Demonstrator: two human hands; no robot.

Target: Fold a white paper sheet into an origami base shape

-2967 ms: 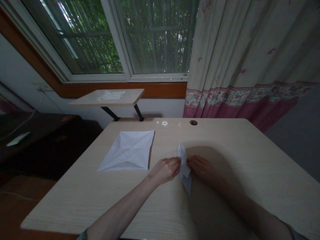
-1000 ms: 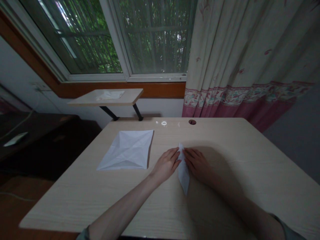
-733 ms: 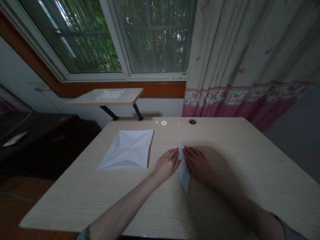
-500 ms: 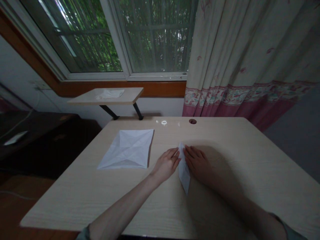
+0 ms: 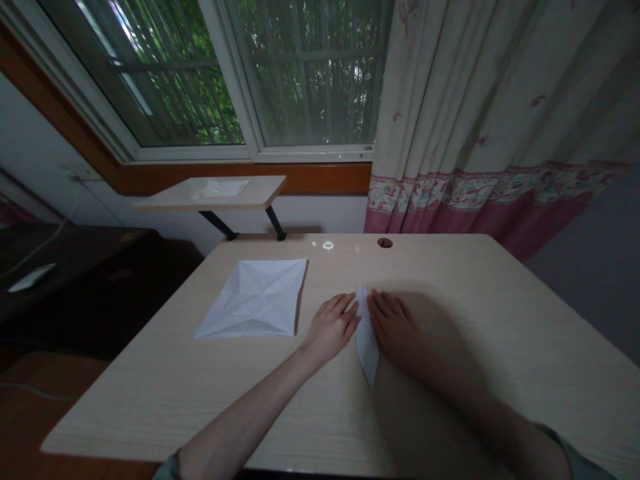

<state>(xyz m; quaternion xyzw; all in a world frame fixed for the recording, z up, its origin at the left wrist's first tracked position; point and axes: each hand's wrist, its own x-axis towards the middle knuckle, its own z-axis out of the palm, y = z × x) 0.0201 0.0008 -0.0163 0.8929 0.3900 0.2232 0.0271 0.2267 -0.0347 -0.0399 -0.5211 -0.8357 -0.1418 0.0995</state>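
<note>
A narrow folded piece of white paper (image 5: 367, 347) lies on the light wooden table (image 5: 500, 320), pointing away from me. My left hand (image 5: 333, 325) rests flat along its left edge, fingers stretched out and touching the paper. My right hand (image 5: 395, 325) lies flat on its right side, fingers extended and pressing the fold down. Neither hand grips anything.
A creased square sheet of white paper (image 5: 255, 298) lies unfolded on the table's left part. A cable hole (image 5: 385, 243) sits near the far edge. Beyond stand a small side table (image 5: 210, 195), a window and a patterned curtain (image 5: 490, 120). Dark furniture (image 5: 75, 267) is at left.
Three seconds ago both hands pinched the paper partly lifted; now it lies flat with both hands spread along its sides. Over the last second little has moved.
</note>
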